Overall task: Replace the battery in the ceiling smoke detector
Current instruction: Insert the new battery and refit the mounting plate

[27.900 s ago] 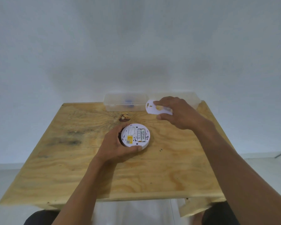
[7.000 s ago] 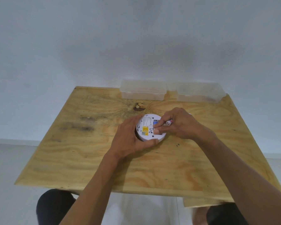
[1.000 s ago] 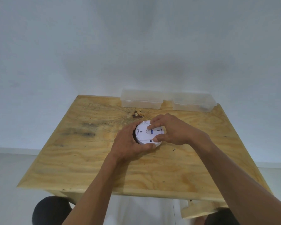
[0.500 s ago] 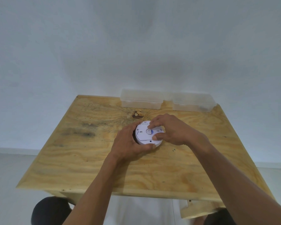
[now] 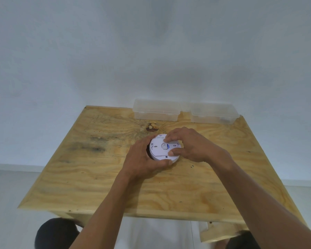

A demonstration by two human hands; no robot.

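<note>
— White plastic, round: smoke detector [image 5: 162, 150], lying near the middle of the plywood table [image 5: 90, 177], back side up. Mounting plate [image 5: 161, 143] already set on top, so no battery visible now.

— Held how?

— Left hand [image 5: 142, 159] wrapped around the left and near edge of the body, fingers curled and pressed against the rim, thumb at the near side. Right hand [image 5: 188, 144] on top of the plate: index fingertip pressing the far part, thumb pressing the near right edge. Closed on the plate, not spread.

— Which step, then?

— Probably closing: seating the plate back on the body after the battery change. Cannot tell whether already locked; small dark notch at the near edge, but too small to read as aligned or not.

— Next move?

— Likely a short twist of the plate with the right hand against the body kept fixed by the left, until locked. Needs even pressure downward, otherwise one tab could ride over the rim. After that, lifting the whole unit toward the ceiling mount, not in view.

— Anything else on the table?

— Two clear plastic boxes [image 5: 156, 112] at the far edge, side by side, well apart from the hands. Contents hard to make out.
</note>
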